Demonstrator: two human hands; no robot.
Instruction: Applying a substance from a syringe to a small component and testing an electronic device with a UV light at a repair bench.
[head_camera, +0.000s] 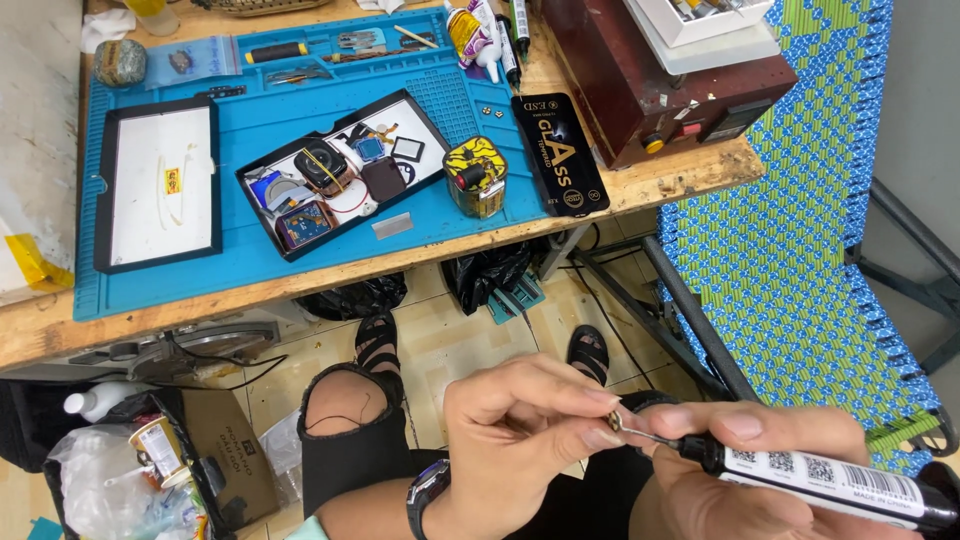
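A: Tube, black, white label, long and slim. Held in right hand, fingers wrapped round the front end of the barrel, thumb on top. Probably light, rigid shell, maybe squeezable; smooth label likely slippery. Best gripped near the nozzle collar, as now, for control.

B: Needle tip?

A: Thin metal nozzle, projecting leftward past the right fingertips. Pinched at its end between thumb and forefinger of left hand; remaining left fingers curled under. Judged stiff but bendable, sharp, fragile: hold close to the base, pull straight, no sideways load. Cannot tell whether a cap sits on the tip.

B: Counts, largest first?

A: Well beyond the fingers, up on the bench: blue work mat, one. Black trays on it, two: white-lined tray almost bare, parts tray with watch pieces. Black glass-protector pack, one. Yellow-and-black jar, one. Tubes in hand, one. Nozzles, one. Wristwatch on left wrist, one. Small metal blade by the parts tray, one.
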